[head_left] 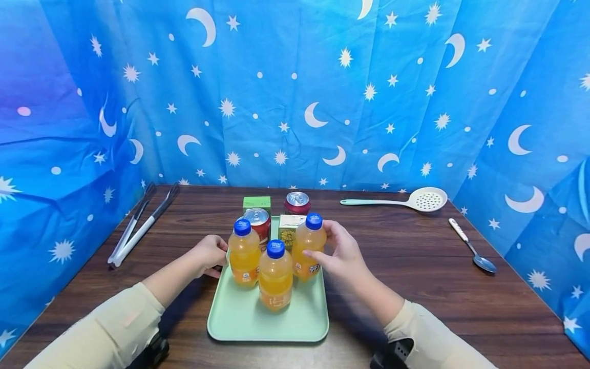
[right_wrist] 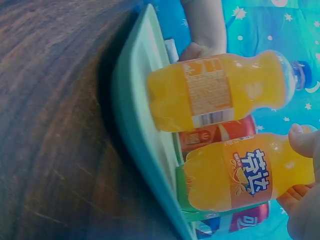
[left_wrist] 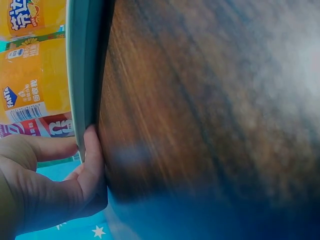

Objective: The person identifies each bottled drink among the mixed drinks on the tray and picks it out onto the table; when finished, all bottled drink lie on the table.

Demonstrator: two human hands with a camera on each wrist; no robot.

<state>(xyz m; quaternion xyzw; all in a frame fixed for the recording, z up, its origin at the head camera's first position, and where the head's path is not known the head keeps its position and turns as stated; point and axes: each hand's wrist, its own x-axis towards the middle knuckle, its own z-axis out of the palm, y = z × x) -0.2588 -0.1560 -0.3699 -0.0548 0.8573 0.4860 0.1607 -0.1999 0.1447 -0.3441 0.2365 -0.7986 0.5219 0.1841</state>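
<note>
A light green tray [head_left: 267,328] carries three orange Fanta bottles with blue caps. My left hand [head_left: 212,255] pinches the tray's left rim, its thumb above and fingers below, as the left wrist view shows. With thumb and fingers, my right hand [head_left: 342,252] grips the right-hand bottle [right_wrist: 225,175] around its upper part, over the tray's right side. The front bottle [head_left: 275,279] and the left bottle [head_left: 244,256] stand upright. Behind them are a red can [head_left: 259,221], a carton with a yellow flower [head_left: 288,238], a green carton [head_left: 256,203] and a dark red can [head_left: 297,204].
Long tongs [head_left: 143,225] lie at the left of the dark wooden table [head_left: 396,241]. At the back right is a white slotted skimmer [head_left: 426,199] with a pale green handle. A spoon [head_left: 484,263] lies near the right edge. Blue star-patterned cloth [head_left: 276,92] surrounds the table.
</note>
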